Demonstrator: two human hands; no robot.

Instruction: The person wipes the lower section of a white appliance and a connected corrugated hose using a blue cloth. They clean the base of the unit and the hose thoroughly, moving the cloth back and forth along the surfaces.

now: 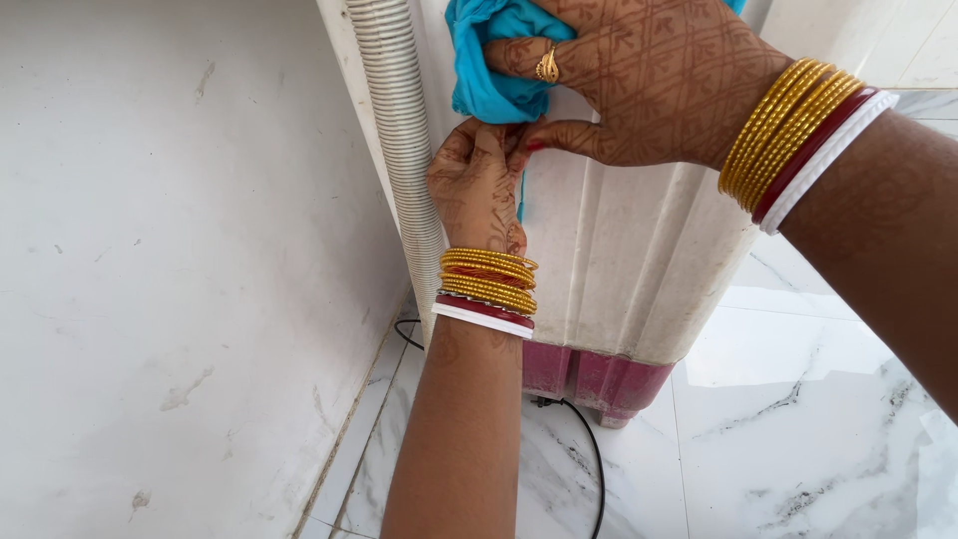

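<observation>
While you're leaning over the washing machine (619, 260), your right hand (649, 80) has a turquoise cloth (489, 70) bunched up and pressed against its ribbed white side panel, fingers curled over the fabric so it's clearly grasping the cloth. That cloth sits high up at the far edge of the view, right on the upper left part of the machine's side, with a thin strand of it dangling down past your other hand.

Your left hand (479, 185) is just below, knuckles bent, fingertips pinching at the lower edge of the same cloth where it meets the panel. Looks like a loose clench on the fabric, though I can't quite tell how much of it is actually caught between the fingers.

Both wrists have stacks of gold bangles (487, 279) with a red and a white one. Left of your left hand, a ribbed grey hose (399, 130) runs down the machine's corner, beside the white wall (170, 250). Near the bottom there's the machine's pinkish-red base (599, 379), a black cable (589, 459) trailing over the white marble floor (798, 419).
</observation>
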